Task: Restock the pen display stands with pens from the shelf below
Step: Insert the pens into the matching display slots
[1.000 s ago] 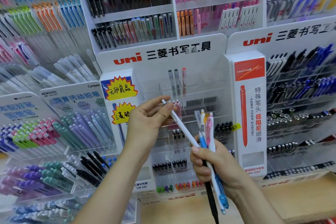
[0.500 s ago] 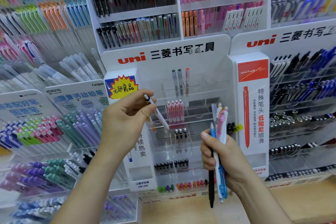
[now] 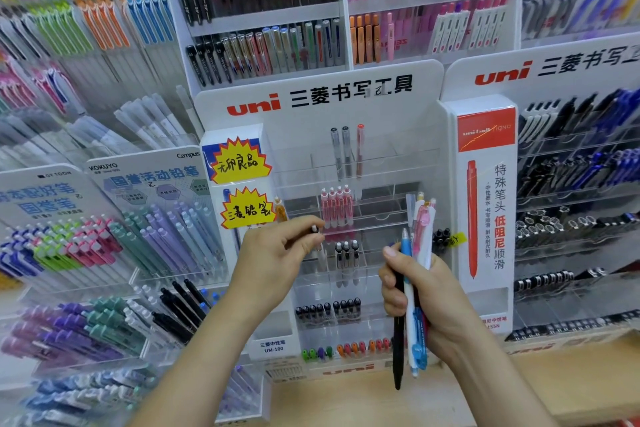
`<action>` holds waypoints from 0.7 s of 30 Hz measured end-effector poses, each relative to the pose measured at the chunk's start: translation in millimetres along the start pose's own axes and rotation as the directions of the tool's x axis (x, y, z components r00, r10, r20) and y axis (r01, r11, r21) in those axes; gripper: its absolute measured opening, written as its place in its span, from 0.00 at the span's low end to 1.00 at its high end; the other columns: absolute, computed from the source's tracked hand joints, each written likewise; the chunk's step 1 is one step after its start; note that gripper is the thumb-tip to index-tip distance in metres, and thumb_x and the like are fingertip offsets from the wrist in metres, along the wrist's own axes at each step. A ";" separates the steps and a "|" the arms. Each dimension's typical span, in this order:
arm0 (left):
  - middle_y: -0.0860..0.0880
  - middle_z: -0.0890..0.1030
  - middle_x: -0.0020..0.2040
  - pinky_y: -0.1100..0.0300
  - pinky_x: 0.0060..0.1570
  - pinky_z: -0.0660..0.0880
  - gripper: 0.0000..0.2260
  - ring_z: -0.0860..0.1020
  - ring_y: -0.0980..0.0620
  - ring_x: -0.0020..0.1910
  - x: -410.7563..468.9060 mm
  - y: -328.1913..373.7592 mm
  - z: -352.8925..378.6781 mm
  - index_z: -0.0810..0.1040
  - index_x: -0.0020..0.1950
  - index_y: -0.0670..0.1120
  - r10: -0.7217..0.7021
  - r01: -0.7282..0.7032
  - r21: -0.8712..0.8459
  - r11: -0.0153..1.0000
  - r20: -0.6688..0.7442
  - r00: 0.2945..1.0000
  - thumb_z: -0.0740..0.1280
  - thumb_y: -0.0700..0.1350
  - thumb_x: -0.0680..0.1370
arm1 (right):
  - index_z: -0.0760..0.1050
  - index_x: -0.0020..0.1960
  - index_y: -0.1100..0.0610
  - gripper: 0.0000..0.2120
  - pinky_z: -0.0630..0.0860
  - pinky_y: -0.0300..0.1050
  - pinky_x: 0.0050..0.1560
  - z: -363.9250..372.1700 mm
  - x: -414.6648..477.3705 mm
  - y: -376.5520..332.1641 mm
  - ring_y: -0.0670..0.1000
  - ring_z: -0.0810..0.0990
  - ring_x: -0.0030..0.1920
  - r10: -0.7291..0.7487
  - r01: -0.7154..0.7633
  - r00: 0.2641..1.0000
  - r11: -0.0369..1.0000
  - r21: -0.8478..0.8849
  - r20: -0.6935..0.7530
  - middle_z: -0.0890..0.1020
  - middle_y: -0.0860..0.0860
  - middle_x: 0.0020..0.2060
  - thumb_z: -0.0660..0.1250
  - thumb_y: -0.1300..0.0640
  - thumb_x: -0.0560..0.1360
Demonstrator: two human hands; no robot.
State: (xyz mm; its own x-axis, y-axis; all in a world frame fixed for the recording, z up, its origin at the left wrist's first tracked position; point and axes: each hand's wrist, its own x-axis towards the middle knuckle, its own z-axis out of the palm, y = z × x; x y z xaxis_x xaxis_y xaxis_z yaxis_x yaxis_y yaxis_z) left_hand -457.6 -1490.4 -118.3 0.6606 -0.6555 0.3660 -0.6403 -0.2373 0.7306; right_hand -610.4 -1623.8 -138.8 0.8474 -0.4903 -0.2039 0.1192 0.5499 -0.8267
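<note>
My left hand [image 3: 277, 256] pinches a white pen [image 3: 318, 238] by its top end, upright against the clear tiers of the middle uni display stand [image 3: 311, 97], just left of three black-capped pens [image 3: 346, 253]. My right hand [image 3: 419, 298] grips a bundle of pens [image 3: 414, 274]: a black one, a blue one, white and pink ones, tips pointing down over the wooden shelf. Pink pens [image 3: 336, 210] fill a slot above my left hand.
A second uni stand [image 3: 571, 184] with black and blue pens rises at the right. Kokuyo stands [image 3: 149, 218] with pastel pens are at the left. A wooden shelf [image 3: 571, 374] runs along the bottom. Wall racks of pens [image 3: 263, 10] fill the back.
My left hand pulled the white pen out of the right hand's bundle, swung it upright and lowered it into the stand's middle tier. The right hand stayed put with the rest.
</note>
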 end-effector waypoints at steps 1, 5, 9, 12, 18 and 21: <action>0.63 0.82 0.39 0.63 0.47 0.76 0.08 0.80 0.63 0.44 0.3 -2.5 1.7 0.85 0.51 0.50 -0.004 0.003 0.016 1.000 0.018 1.000 0.71 0.41 0.75 | 0.71 0.37 0.58 0.08 0.62 0.37 0.21 0.9 0.1 -0.3 0.47 0.66 0.21 -0.003 0.003 1.000 1.000 -0.001 0.008 0.72 0.54 0.29 0.69 0.57 0.69; 0.58 0.82 0.40 0.64 0.47 0.76 0.07 0.80 0.61 0.43 2.0 -7.2 9.2 0.83 0.53 0.50 -0.028 0.015 0.109 0.994 0.116 0.993 0.71 0.44 0.76 | 0.70 0.38 0.58 0.09 0.64 0.37 0.22 3.7 -0.8 -1.5 0.47 0.67 0.22 -0.010 0.010 1.000 0.999 -0.037 0.017 0.72 0.55 0.30 0.69 0.56 0.70; 0.56 0.82 0.44 0.63 0.50 0.76 0.07 0.80 0.58 0.46 3.2 -9.3 14.4 0.81 0.54 0.52 -0.080 0.046 0.205 0.978 0.161 0.984 0.70 0.47 0.76 | 0.70 0.38 0.57 0.10 0.66 0.38 0.23 7.3 0.4 -3.9 0.48 0.69 0.23 -0.003 0.004 1.000 0.996 -0.085 0.012 0.72 0.54 0.27 0.69 0.54 0.71; 0.54 0.84 0.46 0.61 0.51 0.76 0.07 0.80 0.57 0.46 4.2 -7.2 16.0 0.82 0.54 0.51 -0.078 0.036 0.245 0.969 0.165 0.983 0.70 0.48 0.76 | 0.70 0.38 0.57 0.11 0.67 0.38 0.23 8.6 0.5 -4.8 0.49 0.70 0.23 0.001 -0.001 1.000 0.995 -0.099 0.008 0.72 0.54 0.27 0.70 0.53 0.71; 0.53 0.83 0.49 0.61 0.53 0.74 0.07 0.79 0.55 0.49 6.2 -4.6 18.4 0.83 0.53 0.51 -0.093 0.016 0.356 0.935 0.199 0.975 0.71 0.48 0.76 | 0.73 0.36 0.57 0.11 0.68 0.39 0.24 10.6 1.2 -3.4 0.49 0.70 0.25 0.001 0.001 1.000 0.993 -0.120 0.018 0.74 0.55 0.29 0.70 0.52 0.70; 0.53 0.83 0.51 0.62 0.52 0.72 0.09 0.78 0.54 0.52 4.3 -4.7 20.9 0.81 0.56 0.51 -0.091 -0.007 0.430 0.903 0.207 0.974 0.69 0.49 0.77 | 0.72 0.40 0.60 0.12 0.68 0.38 0.24 11.6 2.1 -4.0 0.48 0.70 0.26 -0.005 0.009 1.000 0.992 -0.128 0.029 0.75 0.55 0.31 0.70 0.52 0.71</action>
State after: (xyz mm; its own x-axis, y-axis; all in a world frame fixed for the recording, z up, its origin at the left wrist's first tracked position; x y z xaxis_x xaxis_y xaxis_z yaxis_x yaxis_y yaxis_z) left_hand -460.0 -1507.1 -132.3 0.6210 -0.7650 0.1707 -0.7510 -0.5183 0.4091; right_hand -603.1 -1619.1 -129.9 0.8615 -0.4730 -0.1846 0.0595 0.4550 -0.8885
